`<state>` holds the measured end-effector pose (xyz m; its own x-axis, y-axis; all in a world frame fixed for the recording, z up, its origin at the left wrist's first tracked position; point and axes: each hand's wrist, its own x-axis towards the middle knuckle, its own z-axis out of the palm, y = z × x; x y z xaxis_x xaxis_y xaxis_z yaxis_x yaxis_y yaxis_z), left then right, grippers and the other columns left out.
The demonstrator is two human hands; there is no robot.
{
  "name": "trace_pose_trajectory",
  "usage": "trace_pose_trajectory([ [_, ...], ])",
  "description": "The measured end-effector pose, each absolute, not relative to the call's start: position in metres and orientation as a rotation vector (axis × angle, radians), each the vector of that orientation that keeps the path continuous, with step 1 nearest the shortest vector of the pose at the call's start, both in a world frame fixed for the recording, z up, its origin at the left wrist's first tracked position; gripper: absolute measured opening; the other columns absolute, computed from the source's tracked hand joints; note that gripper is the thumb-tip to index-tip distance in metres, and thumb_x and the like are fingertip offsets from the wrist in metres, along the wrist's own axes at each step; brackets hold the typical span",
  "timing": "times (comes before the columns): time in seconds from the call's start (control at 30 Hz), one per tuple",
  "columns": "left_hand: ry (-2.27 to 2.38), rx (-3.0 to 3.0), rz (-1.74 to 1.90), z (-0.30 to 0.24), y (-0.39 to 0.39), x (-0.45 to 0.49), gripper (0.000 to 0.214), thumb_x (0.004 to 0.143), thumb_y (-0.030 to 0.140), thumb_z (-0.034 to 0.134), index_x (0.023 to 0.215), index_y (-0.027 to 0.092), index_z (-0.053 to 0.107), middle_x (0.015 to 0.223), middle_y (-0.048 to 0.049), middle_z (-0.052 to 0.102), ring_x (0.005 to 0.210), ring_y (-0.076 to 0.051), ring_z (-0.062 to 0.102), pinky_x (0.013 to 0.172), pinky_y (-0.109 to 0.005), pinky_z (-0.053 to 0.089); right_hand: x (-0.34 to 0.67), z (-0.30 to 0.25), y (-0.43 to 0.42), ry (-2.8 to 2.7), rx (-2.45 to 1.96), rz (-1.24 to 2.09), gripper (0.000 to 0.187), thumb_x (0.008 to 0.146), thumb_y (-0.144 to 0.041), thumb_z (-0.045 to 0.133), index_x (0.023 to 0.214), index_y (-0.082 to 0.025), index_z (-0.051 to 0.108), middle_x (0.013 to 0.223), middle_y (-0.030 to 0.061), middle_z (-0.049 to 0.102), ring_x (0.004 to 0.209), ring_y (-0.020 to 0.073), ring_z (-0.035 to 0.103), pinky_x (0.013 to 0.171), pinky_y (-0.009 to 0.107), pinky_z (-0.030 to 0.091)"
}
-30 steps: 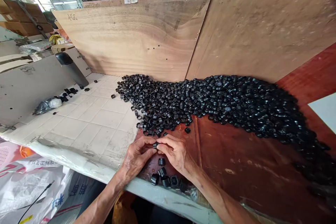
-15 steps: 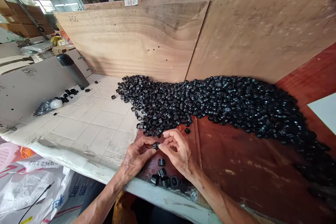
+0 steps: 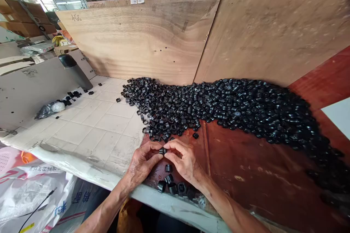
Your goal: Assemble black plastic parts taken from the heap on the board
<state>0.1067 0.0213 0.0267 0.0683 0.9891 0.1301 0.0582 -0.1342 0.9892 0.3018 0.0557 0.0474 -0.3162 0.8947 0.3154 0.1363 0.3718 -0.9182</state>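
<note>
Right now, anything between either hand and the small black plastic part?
Nothing visible. The left hand and right hand both pinch the black plastic part directly with their fingertips, just in front of the pile of black parts.

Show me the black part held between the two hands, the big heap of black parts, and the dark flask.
black part point(image 3: 162, 150): head view, its visible dark face.
heap of black parts point(image 3: 232, 107): head view, middle of the heap.
dark flask point(image 3: 77, 75): head view, middle of its body.
</note>
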Motion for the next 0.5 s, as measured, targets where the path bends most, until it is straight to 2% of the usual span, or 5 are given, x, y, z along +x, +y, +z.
trace_pose_trajectory([
  [0.1,1.147,1.433,1.242,0.030,0.020,0.107,0.017,0.092,0.028,0.075,0.107,0.021,0.074,0.110,-0.0064,0.075,0.103,-0.021,0.072,0.095,-0.034,0.058,0.301,0.043,0.055,-1.779,-0.973,1.022,0.015,0.096,-0.030,0.062,0.091,-0.019,0.071,0.075,0.0030,0.069,0.062,0.0150,0.064,0.059,0.023,0.050],
  [0.23,1.151,1.534,1.218,0.033,0.019,0.108,0.016,0.093,0.028,0.074,0.107,0.021,0.074,0.107,-0.0065,0.075,0.103,-0.021,0.071,0.097,-0.035,0.057,0.301,0.036,0.055,-1.890,-1.040,0.839,0.046,0.106,-0.038,0.049,0.065,-0.020,0.056,0.055,-0.0016,0.054,0.051,0.0125,0.051,0.055,0.024,0.041],
  [0.37,1.162,1.391,1.258,0.031,0.020,0.109,0.019,0.091,0.031,0.076,0.106,0.020,0.073,0.111,-0.0073,0.076,0.103,-0.021,0.072,0.094,-0.034,0.058,0.303,0.041,0.053,-1.878,-0.981,0.878,0.026,0.103,-0.036,0.054,0.091,-0.018,0.068,0.065,-0.0015,0.060,0.056,0.0129,0.055,0.056,0.023,0.041],
  [0.4,1.164,1.355,1.262,0.031,0.020,0.109,0.020,0.091,0.032,0.077,0.106,0.020,0.073,0.112,-0.0076,0.076,0.102,-0.021,0.073,0.093,-0.033,0.059,0.304,0.043,0.052,-1.894,-0.968,0.880,0.025,0.102,-0.035,0.055,0.089,-0.018,0.068,0.066,-0.0012,0.061,0.057,0.0131,0.055,0.057,0.024,0.041],
  [0.5,1.185,1.310,1.272,0.032,0.020,0.110,0.024,0.089,0.036,0.079,0.105,0.019,0.073,0.113,-0.0082,0.075,0.096,-0.020,0.073,0.088,-0.032,0.060,0.305,0.049,0.051,-1.940,-0.988,0.849,0.040,0.100,-0.034,0.059,0.063,-0.020,0.057,0.057,-0.0019,0.053,0.054,0.0131,0.051,0.058,0.026,0.039],
])
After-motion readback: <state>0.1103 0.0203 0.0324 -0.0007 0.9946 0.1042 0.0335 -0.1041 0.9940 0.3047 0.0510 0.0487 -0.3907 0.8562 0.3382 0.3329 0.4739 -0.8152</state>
